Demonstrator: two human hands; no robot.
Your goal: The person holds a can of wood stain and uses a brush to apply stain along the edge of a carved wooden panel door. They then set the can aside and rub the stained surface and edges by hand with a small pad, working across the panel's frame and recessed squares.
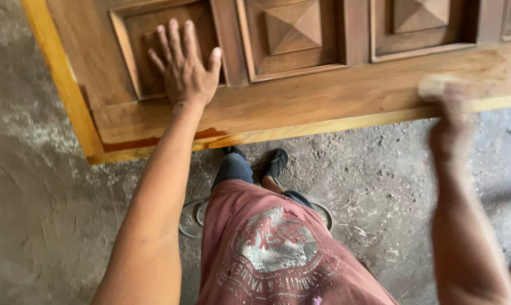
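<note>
Red shirt (278, 254) fills the bottom of the view, dark shoes (261, 164) below it on the dusty concrete floor (41, 214); a loose wire loop (190, 217) lies just beside the feet. Left hand (183, 65) rests flat on the wooden door (323, 96), fingers spread over a recessed panel (139, 51), gripping nothing; right hand (450, 113) is blurred with motion at the door's lower rail, and seems closed on a pale pad (436, 85), though the blur keeps me from telling for sure. Door lies flat, raised off the floor, its near edge just ahead of the feet; its support is hidden. Likely risks: the pad could run off the rail edge and round it over; uneven pressure could leave streaks; a step back could snag the wire.
</note>
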